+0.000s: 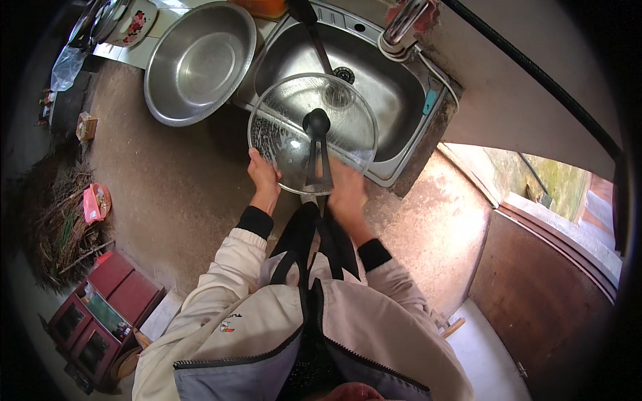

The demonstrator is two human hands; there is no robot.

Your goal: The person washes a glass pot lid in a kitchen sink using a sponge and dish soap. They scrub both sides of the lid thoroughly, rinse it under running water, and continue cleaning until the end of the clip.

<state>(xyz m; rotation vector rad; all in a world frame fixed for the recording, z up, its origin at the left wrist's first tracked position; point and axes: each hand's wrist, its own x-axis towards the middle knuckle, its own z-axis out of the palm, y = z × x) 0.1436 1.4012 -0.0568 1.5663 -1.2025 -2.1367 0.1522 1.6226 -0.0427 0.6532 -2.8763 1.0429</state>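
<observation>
A round glass pot lid [281,110] with a black knob and handle [317,125] is held over the near edge of the stainless steel sink [396,120]; its surface looks wet. My left hand [265,175] grips the lid's left rim, thumb on top. My right hand [346,190], blurred, is at the lid's lower right rim beside the handle; whether its fingers are closed on anything cannot be made out. Beyond the lid, a dark long-handled utensil [319,47] leans in the sink near the drain [344,75].
A large metal basin [200,62] rests left of the sink. The chrome faucet [404,27] stands at the sink's back right. A floral enamel pot [133,25] is at the upper left. A red cabinet [100,316] and brushwood [62,225] lie far left.
</observation>
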